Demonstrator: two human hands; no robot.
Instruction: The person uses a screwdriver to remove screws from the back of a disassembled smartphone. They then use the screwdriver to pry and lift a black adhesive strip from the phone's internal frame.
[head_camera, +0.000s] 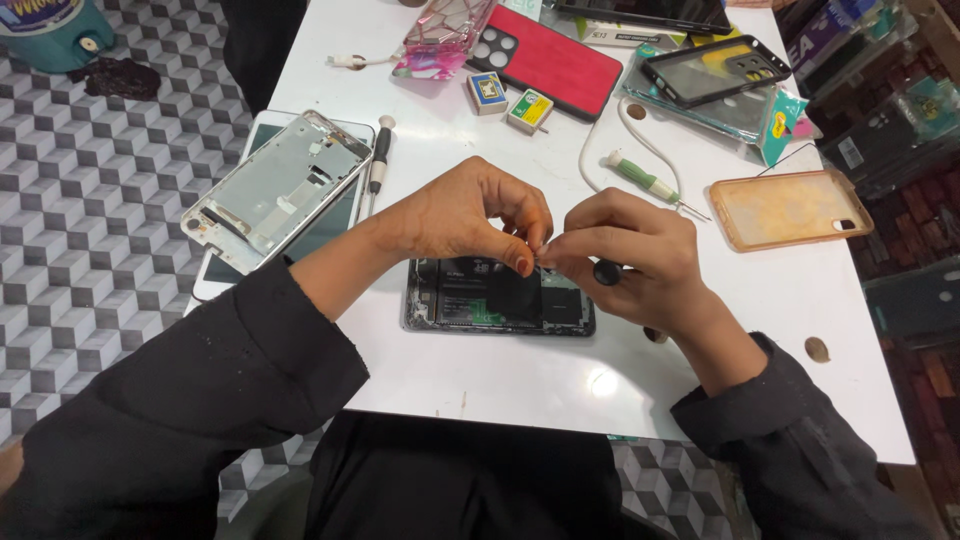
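An opened phone (498, 297), flat and rectangular with dark inner parts laid bare, lies on the white desk (520, 375) directly beneath the hands. The left hand (465, 215) and right hand (625, 255) are met fingertip to fingertip above it, pinched on something too small to be made out; a black knob is tucked in the right palm. Two screwdrivers are counted: a black-handled one (380, 155) and a green-handled one (645, 182). A metal frame (275, 190) lies left, a translucent orange case (790, 208) right.
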